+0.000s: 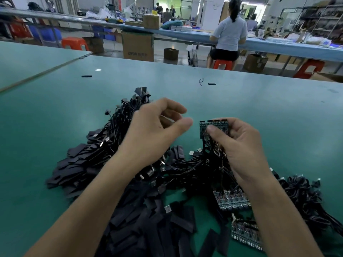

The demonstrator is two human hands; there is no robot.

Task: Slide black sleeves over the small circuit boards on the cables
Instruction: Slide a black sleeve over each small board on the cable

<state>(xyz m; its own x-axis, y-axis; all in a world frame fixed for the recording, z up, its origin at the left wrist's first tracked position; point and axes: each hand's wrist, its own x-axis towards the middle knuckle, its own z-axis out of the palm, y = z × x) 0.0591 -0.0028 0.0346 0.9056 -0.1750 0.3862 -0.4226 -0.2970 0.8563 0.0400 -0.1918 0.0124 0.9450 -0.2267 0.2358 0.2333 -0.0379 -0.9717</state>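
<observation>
The right hand (239, 145) grips a fan of small circuit boards (213, 127) above the green table (259, 108), their cables (204, 164) trailing into the tangle below. The left hand (154, 130) hovers just beside them, fingers loosely curved, empty. Black sleeves (148, 229) lie heaped loose under the forearms. A cardboard box (138, 46) stands across the aisle, contents hidden

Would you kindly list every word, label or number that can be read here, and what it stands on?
On the cardboard box under the far bench: dark lettering, too blurred to read.
On the circuit boards in the right hand: markings too small to read.
Nothing else is legible.
</observation>
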